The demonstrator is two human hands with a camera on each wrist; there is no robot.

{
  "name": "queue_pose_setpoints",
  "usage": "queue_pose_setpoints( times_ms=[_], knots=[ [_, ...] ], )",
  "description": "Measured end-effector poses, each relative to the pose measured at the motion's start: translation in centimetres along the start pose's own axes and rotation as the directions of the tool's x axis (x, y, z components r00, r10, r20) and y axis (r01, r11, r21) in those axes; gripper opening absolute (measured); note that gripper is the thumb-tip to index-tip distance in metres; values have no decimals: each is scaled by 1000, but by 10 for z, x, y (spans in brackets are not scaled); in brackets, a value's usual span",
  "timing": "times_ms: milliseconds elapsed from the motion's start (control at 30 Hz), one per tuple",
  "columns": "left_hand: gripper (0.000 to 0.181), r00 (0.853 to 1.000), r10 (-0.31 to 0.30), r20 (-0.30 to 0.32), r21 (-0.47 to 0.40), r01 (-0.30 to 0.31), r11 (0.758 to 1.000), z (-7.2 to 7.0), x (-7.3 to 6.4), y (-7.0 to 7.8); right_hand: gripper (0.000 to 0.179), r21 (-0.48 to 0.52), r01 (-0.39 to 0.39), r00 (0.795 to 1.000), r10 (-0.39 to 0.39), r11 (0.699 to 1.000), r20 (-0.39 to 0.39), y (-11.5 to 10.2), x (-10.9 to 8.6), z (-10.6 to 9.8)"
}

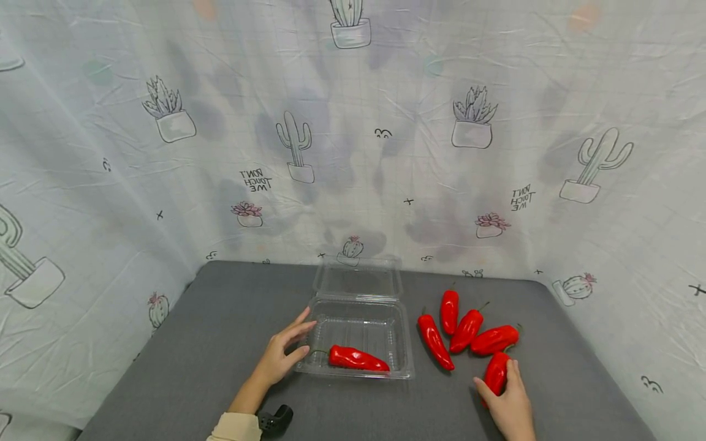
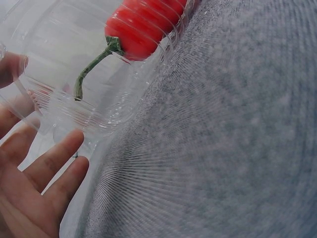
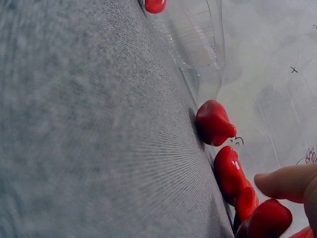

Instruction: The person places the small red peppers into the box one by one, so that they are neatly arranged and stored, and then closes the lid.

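A clear plastic clamshell container [image 1: 409, 346] sits on the table with its lid [image 1: 358, 278] raised at the back. One long red pepper [image 1: 358, 358] lies along its front side, green stem to the left. My left hand [image 1: 280, 355] is at the container's left edge, fingers spread and fairly straight; the left wrist view shows those fingers [image 2: 59, 158] beside the clear wall. At the right, my right hand [image 1: 510, 401] holds another red pepper [image 1: 496, 371] between thumb and fingers. This pepper [image 3: 270, 219] appears low in the right wrist view.
Several more red peppers [image 1: 466, 329] lie grouped between the container and my right hand, toward the back. The table [image 1: 220, 324] has a grey cloth surface. A white curtain [image 1: 375, 153] printed with cacti hangs behind and at the sides. A black wrist strap [image 1: 276, 421] is on my left wrist.
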State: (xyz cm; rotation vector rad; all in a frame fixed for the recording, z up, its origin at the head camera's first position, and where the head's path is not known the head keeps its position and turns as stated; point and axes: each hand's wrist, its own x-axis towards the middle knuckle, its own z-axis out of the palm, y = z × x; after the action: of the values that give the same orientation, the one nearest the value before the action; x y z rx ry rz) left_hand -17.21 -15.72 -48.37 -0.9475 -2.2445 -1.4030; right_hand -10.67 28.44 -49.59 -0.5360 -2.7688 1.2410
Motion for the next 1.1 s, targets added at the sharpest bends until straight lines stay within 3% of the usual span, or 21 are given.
queue_pose_setpoints(
  times_ms=[333,600,1100],
  knots=[
    [44,1000,3,0,0,-3,1000,0,0,-1,90,-22,-5,999,4,1000,-39,0,0,0],
    [44,1000,-5,1,-2,5,1000,0,0,-1,82,-41,28,989,-34,999,-145,2,-5,3],
    [43,1000,-13,-1,0,13,1000,0,0,0,70,53,-5,971,18,999,-238,3,-10,1]
  ],
)
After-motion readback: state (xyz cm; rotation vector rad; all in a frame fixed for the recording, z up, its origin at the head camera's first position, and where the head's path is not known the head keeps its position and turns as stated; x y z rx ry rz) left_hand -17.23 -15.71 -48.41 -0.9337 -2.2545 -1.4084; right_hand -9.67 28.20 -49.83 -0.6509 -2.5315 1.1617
